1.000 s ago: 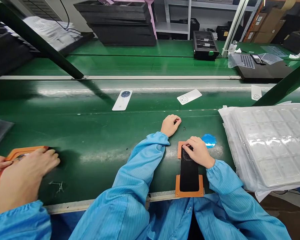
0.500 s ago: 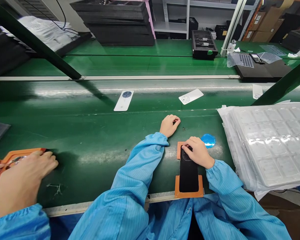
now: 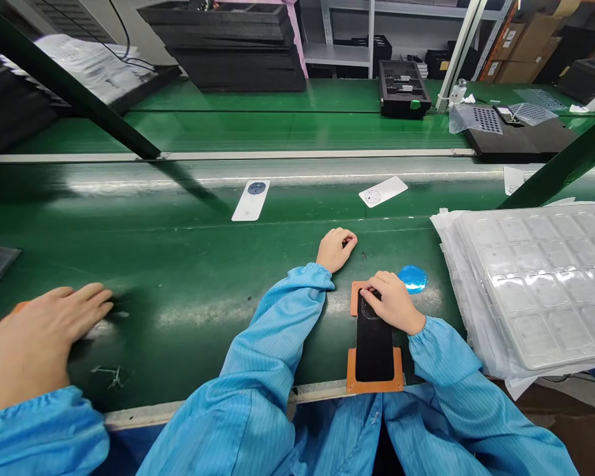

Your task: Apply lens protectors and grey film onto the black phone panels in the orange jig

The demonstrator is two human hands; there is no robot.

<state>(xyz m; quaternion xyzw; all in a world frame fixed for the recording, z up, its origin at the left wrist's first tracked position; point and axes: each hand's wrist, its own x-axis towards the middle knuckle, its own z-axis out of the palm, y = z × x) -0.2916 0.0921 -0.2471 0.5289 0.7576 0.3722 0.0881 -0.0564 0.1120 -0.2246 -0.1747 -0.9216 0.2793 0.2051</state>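
My left hand point(image 3: 337, 248) rests on the green belt point(image 3: 178, 357), its fingers curled in and whatever they may hold hidden. To its right and nearer the front edge, my right hand point(image 3: 394, 301) grips the upper end of a black phone-shaped panel point(image 3: 375, 350), with thumb and fingers pressed by its ring-marked area. The panel lies upright in view over an orange fixture point(image 3: 351, 383), which shows at its top left and around its bottom. A shiny blue round film point(image 3: 413, 279) lies just beyond my right hand.
Two white panels point(image 3: 250, 200) point(image 3: 383, 192) lie farther back on the belt, a third point(image 3: 512, 180) by the right post. Clear trays point(image 3: 540, 284) are stacked at right. Another person's hand point(image 3: 39, 330) is at far left. A black tray point(image 3: 404, 89) stands behind.
The white panels have shifted slightly right. The other person's hand has moved, and the orange piece under it is now mostly out of sight. My hands have stayed in place.
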